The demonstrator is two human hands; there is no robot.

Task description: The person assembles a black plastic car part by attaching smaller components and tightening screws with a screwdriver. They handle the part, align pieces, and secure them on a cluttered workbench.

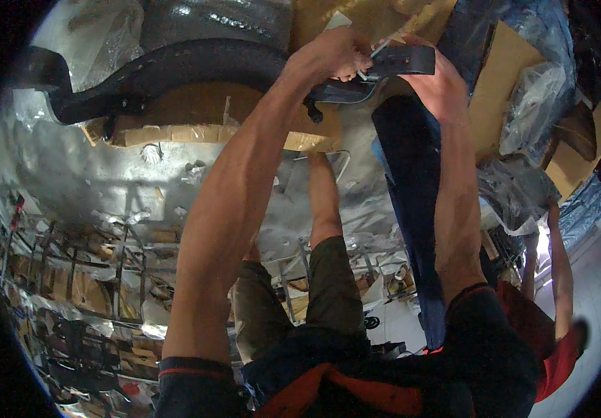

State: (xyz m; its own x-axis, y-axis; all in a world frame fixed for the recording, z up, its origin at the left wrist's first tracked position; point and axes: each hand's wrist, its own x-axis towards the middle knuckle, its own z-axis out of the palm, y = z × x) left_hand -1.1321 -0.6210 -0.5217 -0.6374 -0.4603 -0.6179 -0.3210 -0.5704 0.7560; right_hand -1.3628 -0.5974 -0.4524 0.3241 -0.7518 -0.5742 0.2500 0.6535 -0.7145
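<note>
A long, black, curved strip, like a wheel-arch trim [203,59], stretches across the top from the far left to my hands. My left hand [338,56] is closed at its right part, fingers bunched around a thin pale piece whose kind I cannot make out. A small white flat piece [338,20] shows just beyond that hand. My right hand [443,87] is closed around the dark flat end piece [405,60], its fingers partly hidden behind it. Whether this end belongs to the same strip is not clear. The hands are close together.
Flattened cardboard [175,134] lies under the strip, with clear plastic wrap [534,104] and more cardboard [502,90] at right. A long dark panel [412,209] slants beneath my right arm. Metal racks [119,272] stand lower left. Another person in red [558,366] reaches up at right.
</note>
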